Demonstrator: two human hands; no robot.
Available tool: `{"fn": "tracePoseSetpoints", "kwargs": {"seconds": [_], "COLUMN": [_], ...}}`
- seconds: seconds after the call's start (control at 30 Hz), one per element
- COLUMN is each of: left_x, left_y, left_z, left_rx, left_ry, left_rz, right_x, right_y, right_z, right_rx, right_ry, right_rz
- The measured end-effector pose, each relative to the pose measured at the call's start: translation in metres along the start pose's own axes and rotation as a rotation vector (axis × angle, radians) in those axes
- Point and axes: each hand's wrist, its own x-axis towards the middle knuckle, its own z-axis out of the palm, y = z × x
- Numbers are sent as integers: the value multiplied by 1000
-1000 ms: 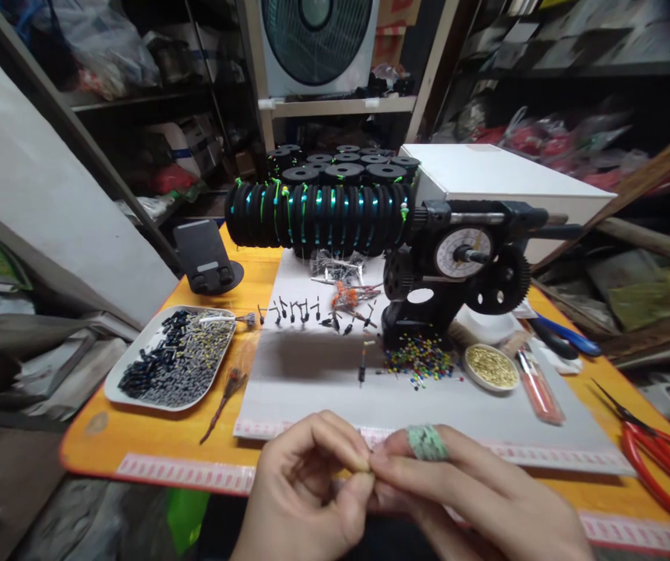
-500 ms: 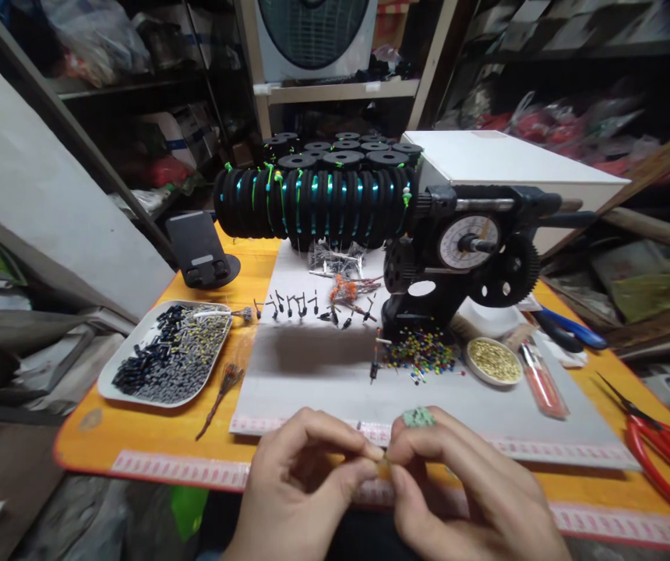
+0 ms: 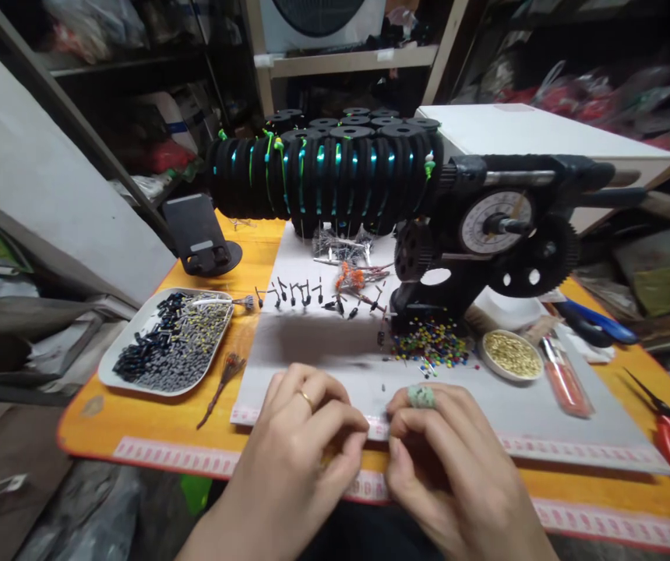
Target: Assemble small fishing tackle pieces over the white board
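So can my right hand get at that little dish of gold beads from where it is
Probably yes. The right hand sits at the near edge of the white mat, and the dish of gold beads lies just beyond, with only bare mat between them.

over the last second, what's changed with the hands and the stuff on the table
The left hand and right hand have moved forward, from in front of the table's near edge to over the grey mat, fingertips pinched together throughout; what they pinch is too small to tell. The view has tilted down. The tray, the spool winder and the beads lie as before.
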Motion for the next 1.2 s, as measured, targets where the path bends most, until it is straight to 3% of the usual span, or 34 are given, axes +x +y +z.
{"fn": "tracePoseSetpoints", "kwargs": {"seconds": [0.13,0.37,0.53,0.7,1.2], "left_x": [4,4,4,-2,-5], "left_y": [3,3,1,-5,-11], "left_z": [2,1,-6,-9,0], "left_rx": [-11,-49,-60,-24,14], "left_ry": [-53,-66,-81,-70,6], "left_rz": [-105,-162,-161,-174,-123], "right_x": [-1,-5,-7,-4,-8], "right_y": [5,6,7,5,7], "right_z": [3,1,-3,4,2], "right_rx": [-51,-73,-103,-119,-130], "right_ry": [-8,-10,-79,-65,-71], "right_rz": [8,75,-3,1,7]}}
